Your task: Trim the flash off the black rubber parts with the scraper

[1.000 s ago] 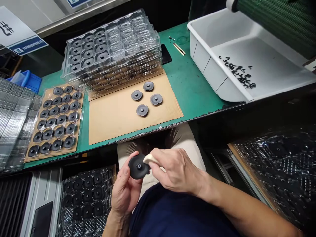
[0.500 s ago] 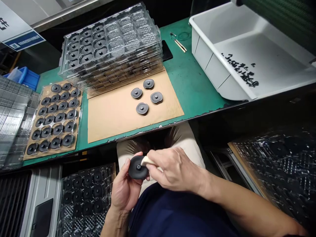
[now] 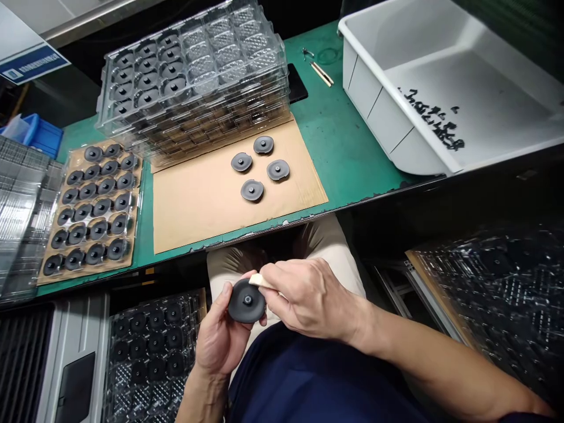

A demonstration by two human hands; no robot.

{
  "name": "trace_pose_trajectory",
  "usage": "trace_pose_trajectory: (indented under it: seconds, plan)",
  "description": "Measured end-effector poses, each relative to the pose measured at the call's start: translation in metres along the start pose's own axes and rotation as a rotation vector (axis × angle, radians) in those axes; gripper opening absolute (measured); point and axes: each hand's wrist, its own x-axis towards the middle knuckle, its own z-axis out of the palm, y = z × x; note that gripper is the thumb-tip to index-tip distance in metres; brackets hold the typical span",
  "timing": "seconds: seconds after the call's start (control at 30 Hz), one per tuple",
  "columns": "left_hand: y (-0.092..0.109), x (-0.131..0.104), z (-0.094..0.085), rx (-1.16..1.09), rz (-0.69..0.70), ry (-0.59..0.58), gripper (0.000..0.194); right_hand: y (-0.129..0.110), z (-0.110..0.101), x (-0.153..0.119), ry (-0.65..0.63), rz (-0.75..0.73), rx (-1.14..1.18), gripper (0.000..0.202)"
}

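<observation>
Over my lap, my left hand (image 3: 222,335) holds a round black disc (image 3: 240,308) with a small raised hub at its middle. My right hand (image 3: 308,299) pinches a small cream-coloured piece (image 3: 259,281), whose end touches the disc's upper right rim. What the cream piece is cannot be made out, as my fingers cover most of it. Beyond the table edge, several similar discs (image 3: 252,190) lie apart on a brown cardboard sheet (image 3: 189,211).
Stacked clear trays (image 3: 194,100) stand behind the cardboard. A filled tray (image 3: 88,211) lies at the left. The grey bin (image 3: 392,111) at the right holds black scraps (image 3: 434,120). More trays sit below, at the left (image 3: 152,358) and right (image 3: 497,294).
The cream piece in my right hand has shifted slightly up along the disc's rim and lies flatter. The view has moved a little; both hands keep their hold.
</observation>
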Motion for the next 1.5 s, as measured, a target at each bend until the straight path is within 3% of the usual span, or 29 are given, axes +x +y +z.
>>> trace_pose_trajectory:
  seconds: [0.13, 0.3, 0.47, 0.6, 0.73, 0.9, 0.97, 1.1, 1.17, 1.3, 1.4, 1.5]
  plan:
    - [0.000, 0.001, 0.004, -0.023, 0.027, 0.019, 0.034, -0.003, -0.001, -0.003, 0.015, 0.002, 0.010, 0.015]
    - [-0.002, 0.002, 0.010, -0.086, 0.141, 0.179, 0.041, -0.010, -0.002, -0.009, -0.016, 0.014, 0.026, 0.016]
    - [-0.005, 0.000, 0.013, -0.038, 0.078, 0.067, 0.036, -0.005, -0.001, -0.004, 0.063, 0.001, -0.060, 0.018]
    - [-0.006, 0.000, 0.012, -0.048, 0.051, 0.071, 0.034, -0.005, 0.000, -0.002, 0.039, -0.044, -0.041, 0.017]
    - [-0.007, 0.002, 0.011, -0.055, 0.208, 0.172, 0.050, -0.010, 0.002, -0.007, 0.041, 0.034, -0.024, 0.015]
    - [-0.013, 0.002, 0.011, 0.001, 0.404, 0.177, 0.047, -0.009, 0.004, -0.008, 0.041, 0.033, 0.004, 0.014]
    - [-0.015, 0.001, 0.010, 0.008, 0.349, 0.127, 0.042, -0.005, 0.003, -0.005, 0.064, 0.026, -0.026, 0.015]
    - [-0.014, 0.002, 0.008, -0.044, 0.107, 0.043, 0.034, -0.001, -0.002, 0.001, 0.022, -0.142, -0.055, 0.017]
    - [-0.013, 0.003, 0.009, -0.060, 0.089, 0.051, 0.036, -0.001, -0.003, 0.001, 0.027, -0.125, -0.064, 0.016]
    - [-0.014, 0.003, 0.011, -0.011, 0.313, 0.136, 0.045, -0.006, 0.000, -0.004, 0.064, 0.021, -0.012, 0.015]
    - [-0.018, 0.003, 0.011, 0.045, 0.484, 0.193, 0.047, -0.008, 0.003, -0.007, 0.021, 0.030, 0.080, 0.015]
    - [-0.022, 0.003, 0.009, 0.082, 0.559, 0.201, 0.046, -0.005, 0.006, -0.006, 0.028, 0.055, 0.097, 0.015]
